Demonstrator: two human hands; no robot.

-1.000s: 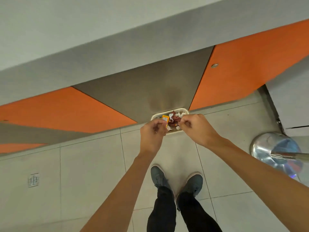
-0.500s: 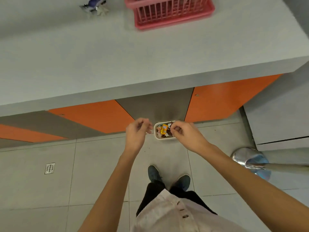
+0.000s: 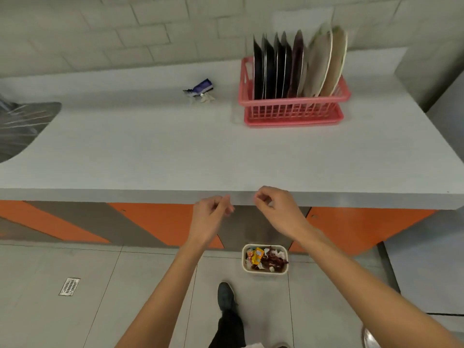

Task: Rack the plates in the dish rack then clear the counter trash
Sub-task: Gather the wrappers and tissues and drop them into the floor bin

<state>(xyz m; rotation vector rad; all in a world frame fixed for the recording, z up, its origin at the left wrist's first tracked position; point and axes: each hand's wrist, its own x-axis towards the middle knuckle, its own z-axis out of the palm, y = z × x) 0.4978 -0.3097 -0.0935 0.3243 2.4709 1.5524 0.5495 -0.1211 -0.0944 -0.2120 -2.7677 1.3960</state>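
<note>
Hovering at the near edge of the counter (image 3: 150, 151), the left hand (image 3: 213, 217) and right hand (image 3: 276, 212) are hanging loosely curled, thumbs close to forefingers, gripping nothing. Plates (image 3: 283, 69) are standing on edge in the pink dish rack (image 3: 291, 114) at the counter's far right, dark ones left, pale ones right. A purple wrapper (image 3: 199, 90) is lying on the counter left of the rack, apart from it. A small white bin (image 3: 265, 272) holding trash is sitting on the floor below the right hand.
</note>
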